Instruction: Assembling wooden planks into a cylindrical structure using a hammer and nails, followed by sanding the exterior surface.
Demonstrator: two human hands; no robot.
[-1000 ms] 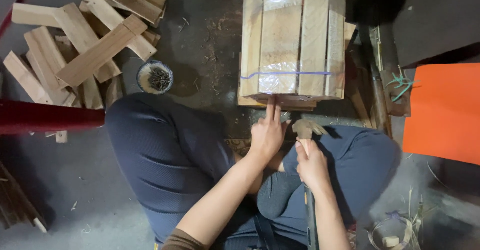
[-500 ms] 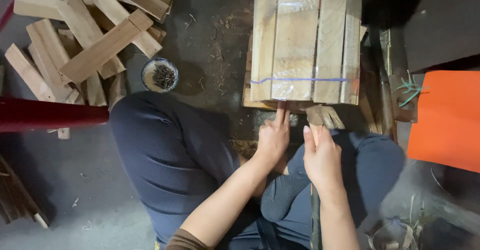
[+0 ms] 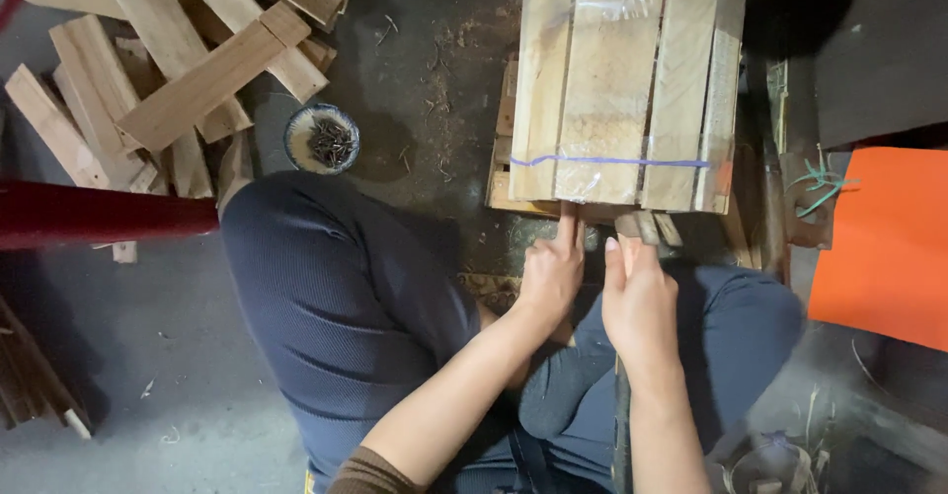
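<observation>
The right hand [image 3: 642,302] is gripping a hammer [image 3: 637,226], fingers wrapped shut around its handle. At its nine o'clock, the left hand [image 3: 553,272] is pinching something too small to tell against the slatted wooden crate [image 3: 617,79], standing at twelve o'clock on the floor [image 3: 425,109]. A bowl of nails [image 3: 322,140] is sitting at ten o'clock, loose planks [image 3: 168,70] lying beyond.

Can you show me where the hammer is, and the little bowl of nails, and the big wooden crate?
hammer [image 3: 640,226], head view, on its metal head beside the crate's lower edge.
bowl of nails [image 3: 322,140], head view, on the nails inside it.
wooden crate [image 3: 604,79], head view, on its middle slat.
</observation>
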